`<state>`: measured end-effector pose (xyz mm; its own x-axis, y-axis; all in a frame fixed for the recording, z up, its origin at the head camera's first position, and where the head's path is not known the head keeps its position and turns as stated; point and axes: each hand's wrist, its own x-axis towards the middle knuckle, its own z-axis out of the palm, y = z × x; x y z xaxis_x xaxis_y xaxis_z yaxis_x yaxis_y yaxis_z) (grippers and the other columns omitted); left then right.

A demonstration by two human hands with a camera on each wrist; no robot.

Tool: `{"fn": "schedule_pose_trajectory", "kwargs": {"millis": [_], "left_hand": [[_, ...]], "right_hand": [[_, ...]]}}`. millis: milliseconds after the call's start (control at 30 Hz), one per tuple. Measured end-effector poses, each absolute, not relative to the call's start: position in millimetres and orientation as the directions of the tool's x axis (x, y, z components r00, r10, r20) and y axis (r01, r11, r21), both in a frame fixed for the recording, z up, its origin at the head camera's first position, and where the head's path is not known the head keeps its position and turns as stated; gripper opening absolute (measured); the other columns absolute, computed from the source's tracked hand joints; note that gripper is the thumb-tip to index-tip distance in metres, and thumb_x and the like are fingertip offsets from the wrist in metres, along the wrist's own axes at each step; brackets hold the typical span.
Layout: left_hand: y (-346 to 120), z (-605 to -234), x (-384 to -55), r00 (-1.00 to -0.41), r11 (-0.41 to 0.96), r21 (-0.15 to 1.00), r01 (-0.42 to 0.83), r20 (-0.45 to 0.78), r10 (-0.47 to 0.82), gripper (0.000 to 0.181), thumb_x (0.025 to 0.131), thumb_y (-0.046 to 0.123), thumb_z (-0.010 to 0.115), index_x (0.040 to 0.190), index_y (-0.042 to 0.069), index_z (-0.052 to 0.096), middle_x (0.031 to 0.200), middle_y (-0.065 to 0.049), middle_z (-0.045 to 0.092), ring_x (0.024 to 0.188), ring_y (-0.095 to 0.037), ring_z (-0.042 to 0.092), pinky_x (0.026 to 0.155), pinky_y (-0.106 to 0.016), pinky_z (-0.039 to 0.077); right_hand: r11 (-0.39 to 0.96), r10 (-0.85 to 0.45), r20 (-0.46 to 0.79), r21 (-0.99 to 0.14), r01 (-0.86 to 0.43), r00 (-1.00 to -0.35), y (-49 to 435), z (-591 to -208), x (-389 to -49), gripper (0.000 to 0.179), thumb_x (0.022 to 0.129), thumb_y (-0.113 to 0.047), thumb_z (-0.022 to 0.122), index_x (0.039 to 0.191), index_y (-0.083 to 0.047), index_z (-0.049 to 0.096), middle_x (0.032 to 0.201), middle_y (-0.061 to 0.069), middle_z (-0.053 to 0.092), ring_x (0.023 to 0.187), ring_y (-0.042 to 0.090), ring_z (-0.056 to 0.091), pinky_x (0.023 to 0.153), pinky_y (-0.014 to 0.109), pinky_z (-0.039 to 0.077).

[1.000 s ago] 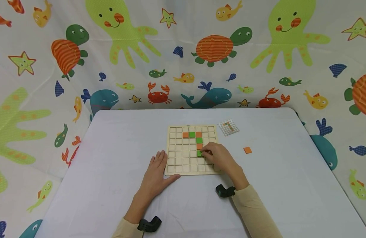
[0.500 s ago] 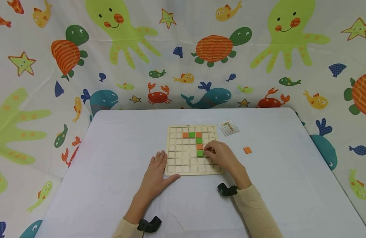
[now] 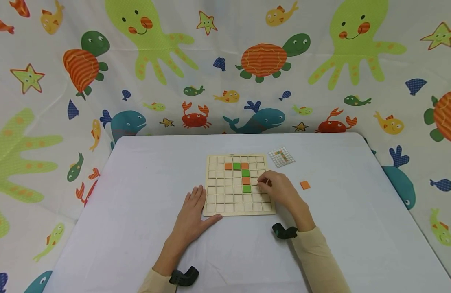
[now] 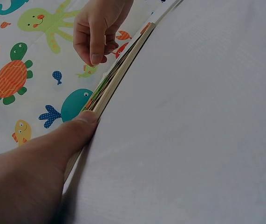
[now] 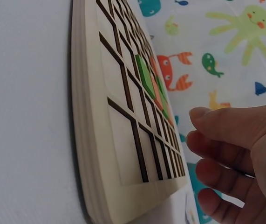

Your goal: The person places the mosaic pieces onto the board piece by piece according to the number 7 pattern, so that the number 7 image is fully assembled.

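A wooden grid board (image 3: 225,199) lies on the table, with orange and green square tiles in some of its cells. They form a row near the top and a column running down to a green tile (image 3: 246,189). My left hand (image 3: 191,213) lies with straight fingers along the board's left side, its thumb (image 4: 84,123) touching the near edge. Over the board's right part hovers my right hand (image 3: 278,189), fingers loosely bent and holding nothing. In the right wrist view a gap separates its thumb (image 5: 221,123) from the fingers.
A loose orange tile (image 3: 305,185) lies on the white table (image 3: 130,195), right of the board. Behind it, by the board's far right corner, is a small printed grid card (image 3: 281,157). A curtain with sea animals (image 3: 262,93) hangs behind the table.
My right hand has come off the lowest green tile and moved to the right, leaving that tile in its cell. The left hand and the board have stayed put.
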<state>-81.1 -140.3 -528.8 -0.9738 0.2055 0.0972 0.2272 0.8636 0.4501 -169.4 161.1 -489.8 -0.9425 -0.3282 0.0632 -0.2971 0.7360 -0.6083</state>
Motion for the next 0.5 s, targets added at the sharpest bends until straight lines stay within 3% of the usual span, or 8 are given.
{"fn": "schedule_pose_trajectory", "kwargs": {"millis": [500], "left_hand": [[-141,-532,-82,-0.973,0.871,0.434,0.23,0.096,0.209,0.102,0.084,0.062,0.07,0.153,-0.004,0.034,0.163,-0.02,0.029,0.155,-0.034,0.023,0.126,-0.051,0.02]], "right_hand": [[0.752,-0.274,0.082,-0.603,-0.267,-0.958,178,-484,-173,0.01,0.091,-0.016,0.074,0.098,-0.009,0.072,0.087,0.002,0.068,0.076,0.015,0.053,0.066,0.026,0.045]]}}
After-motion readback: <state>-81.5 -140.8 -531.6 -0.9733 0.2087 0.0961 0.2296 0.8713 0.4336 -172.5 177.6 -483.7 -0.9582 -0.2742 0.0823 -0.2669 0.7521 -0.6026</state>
